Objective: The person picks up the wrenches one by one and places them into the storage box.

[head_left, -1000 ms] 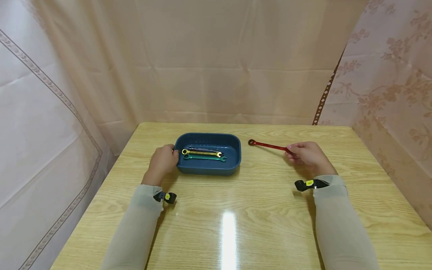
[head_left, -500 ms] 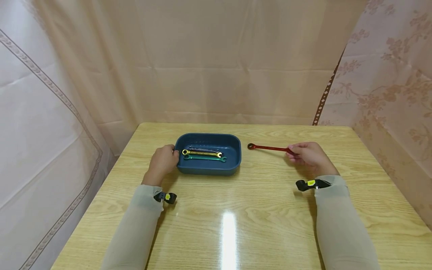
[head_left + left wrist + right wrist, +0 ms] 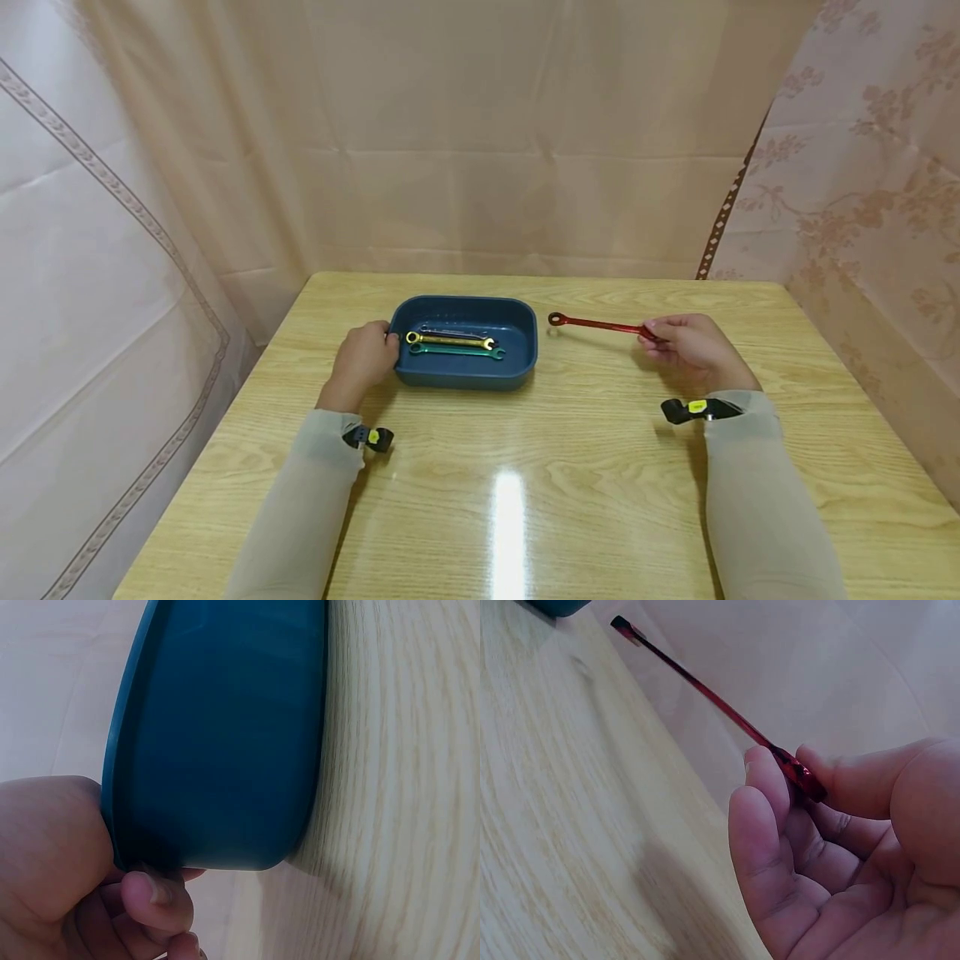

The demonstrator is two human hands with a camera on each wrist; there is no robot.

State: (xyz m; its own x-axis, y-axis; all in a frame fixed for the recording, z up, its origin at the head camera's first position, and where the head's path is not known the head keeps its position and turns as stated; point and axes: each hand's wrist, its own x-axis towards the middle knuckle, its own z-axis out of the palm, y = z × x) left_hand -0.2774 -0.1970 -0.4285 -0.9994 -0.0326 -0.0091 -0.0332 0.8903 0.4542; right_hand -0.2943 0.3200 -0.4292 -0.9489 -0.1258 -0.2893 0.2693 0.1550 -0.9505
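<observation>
My right hand [image 3: 690,343] pinches a red combination wrench [image 3: 600,324] by one end between thumb and fingers. Its ring end points left toward the blue tray, and the right wrist view shows the wrench [image 3: 720,705] raised over the table. On the left, my left hand [image 3: 364,360] grips the left rim of the blue tray [image 3: 465,382], thumb and fingers at the wall in the left wrist view [image 3: 217,750]. Inside the tray lie a gold wrench [image 3: 452,340], a green wrench [image 3: 457,351] and a darker purplish wrench [image 3: 450,331] behind, partly hidden by the gold one.
The tray sits toward the back of a wood-grain table [image 3: 592,475]. A beige curtain [image 3: 480,167] hangs behind the far edge, with patterned cloth [image 3: 885,183] on the right and pale cloth [image 3: 82,317] on the left.
The right hand has shifted slightly right with the red wrench; the wrench's ring end dipped, then rose a little. The left hand and tray have stayed nearly still.
</observation>
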